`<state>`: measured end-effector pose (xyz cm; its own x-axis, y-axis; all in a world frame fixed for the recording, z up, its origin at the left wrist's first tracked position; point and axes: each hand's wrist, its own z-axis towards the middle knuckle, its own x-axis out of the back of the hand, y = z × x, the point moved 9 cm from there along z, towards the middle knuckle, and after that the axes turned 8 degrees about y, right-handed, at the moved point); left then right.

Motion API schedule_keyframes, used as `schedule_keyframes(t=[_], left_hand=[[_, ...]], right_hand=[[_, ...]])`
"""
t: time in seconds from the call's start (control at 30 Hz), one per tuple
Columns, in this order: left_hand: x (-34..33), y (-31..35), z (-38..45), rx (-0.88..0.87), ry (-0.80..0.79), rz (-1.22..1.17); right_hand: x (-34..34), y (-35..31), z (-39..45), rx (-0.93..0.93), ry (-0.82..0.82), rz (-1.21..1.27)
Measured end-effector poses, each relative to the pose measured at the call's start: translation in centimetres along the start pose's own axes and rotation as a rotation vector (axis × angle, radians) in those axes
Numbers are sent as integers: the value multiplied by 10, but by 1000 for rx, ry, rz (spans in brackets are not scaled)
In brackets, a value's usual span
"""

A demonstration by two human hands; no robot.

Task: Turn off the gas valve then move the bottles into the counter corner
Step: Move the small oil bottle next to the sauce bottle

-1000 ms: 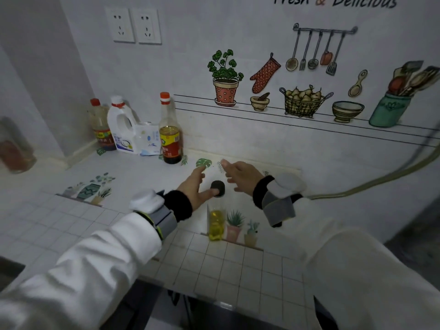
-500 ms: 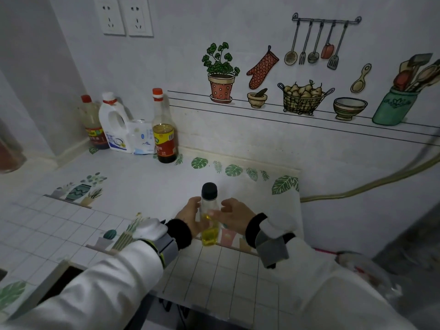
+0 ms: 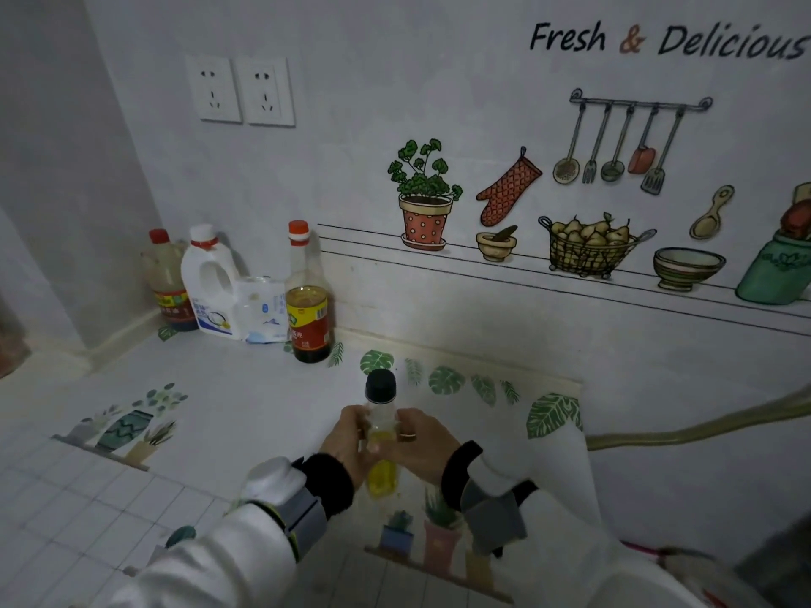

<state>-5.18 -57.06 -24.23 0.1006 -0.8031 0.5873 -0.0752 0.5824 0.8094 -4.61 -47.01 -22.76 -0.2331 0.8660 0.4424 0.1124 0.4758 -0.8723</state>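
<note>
A small clear bottle [image 3: 381, 432] with a black cap and yellow oil in its lower part stands upright near the counter's front. My left hand [image 3: 344, 441] and my right hand [image 3: 423, 438] wrap its body from either side. In the back left corner stand a red-capped bottle [image 3: 169, 283], a white jug [image 3: 208, 285], a white packet [image 3: 262, 310] and a tall dark sauce bottle [image 3: 307, 300] with an orange cap. No gas valve is in view.
The white tiled counter [image 3: 245, 405] ends at the right under a leaf sticker. A greenish hose [image 3: 702, 427] runs along the wall to the right. Two sockets [image 3: 239, 90] sit on the back wall. A side wall closes the left corner.
Both hands, open beside the black-capped bottle a second ago, have closed around its body. The view has tilted up a little; the corner bottles have stayed put.
</note>
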Motion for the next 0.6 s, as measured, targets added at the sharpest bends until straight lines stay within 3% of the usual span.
schedule_keyframes(t=[0.17,0.3,0.6], left_hand=[[12,-3,59,39,21,-47],[25,4,106,137,86,-350],[14,-24,208,532,189,-904]], right_hand=[[-8,-17,64,-20,19,40],[-11,-33,117,-40,32,50],[-6,-57,223,-103,138,-28]])
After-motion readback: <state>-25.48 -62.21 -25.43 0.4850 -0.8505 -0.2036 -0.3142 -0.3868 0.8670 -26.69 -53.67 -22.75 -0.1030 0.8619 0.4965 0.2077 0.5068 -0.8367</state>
